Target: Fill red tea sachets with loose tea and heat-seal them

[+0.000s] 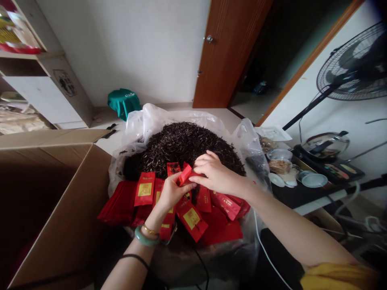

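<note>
A small red packet (pixel 185 174) is held over the front of a dark heap of dried leaves that look like tea (pixel 187 141). My left hand (pixel 171 193) pinches it from the left, thumb pointing inward. At its right edge is my right hand (pixel 210 172), thumb and curled fingers closed on the packet; the fingertips are partly hidden. Below my hands lie several more red packets with yellow labels, one loose packet (pixel 192 219) in the middle front and another packet (pixel 145 189) to the left. The leaves rest in a clear plastic bag (pixel 157 114).
An open cardboard box (pixel 99 169) stands at the left. To the right, a side table (pixel 314 205) carries a glass kettle (pixel 326 143), a lidded container (pixel 279 161) and dishes. A white cable (pixel 260 237) hangs beside my right arm. A black fan (pixel 356 68) stands behind.
</note>
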A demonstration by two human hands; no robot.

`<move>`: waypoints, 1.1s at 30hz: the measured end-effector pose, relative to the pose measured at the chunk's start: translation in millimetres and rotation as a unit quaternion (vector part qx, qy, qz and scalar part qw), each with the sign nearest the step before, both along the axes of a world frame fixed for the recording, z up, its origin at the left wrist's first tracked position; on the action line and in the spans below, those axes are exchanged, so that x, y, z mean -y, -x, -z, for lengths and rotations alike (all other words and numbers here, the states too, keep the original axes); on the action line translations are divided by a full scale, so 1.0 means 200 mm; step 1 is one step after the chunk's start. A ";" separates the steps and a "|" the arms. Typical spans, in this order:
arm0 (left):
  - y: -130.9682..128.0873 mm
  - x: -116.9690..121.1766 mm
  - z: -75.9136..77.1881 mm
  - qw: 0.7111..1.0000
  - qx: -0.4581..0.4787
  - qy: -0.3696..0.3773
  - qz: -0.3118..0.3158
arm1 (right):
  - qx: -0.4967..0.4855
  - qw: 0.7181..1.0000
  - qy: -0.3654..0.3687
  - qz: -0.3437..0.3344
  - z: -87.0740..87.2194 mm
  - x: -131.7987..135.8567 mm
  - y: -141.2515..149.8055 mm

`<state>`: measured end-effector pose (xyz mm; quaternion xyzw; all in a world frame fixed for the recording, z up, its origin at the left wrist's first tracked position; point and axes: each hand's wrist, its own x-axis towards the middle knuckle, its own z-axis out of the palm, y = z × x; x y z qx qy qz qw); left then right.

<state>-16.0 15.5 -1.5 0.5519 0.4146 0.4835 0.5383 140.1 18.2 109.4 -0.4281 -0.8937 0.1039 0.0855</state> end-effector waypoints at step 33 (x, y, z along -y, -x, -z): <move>-0.07 0.07 0.00 0.990 0.100 0.076 -0.066 | -0.441 0.878 0.100 0.156 0.39 0.05 -0.13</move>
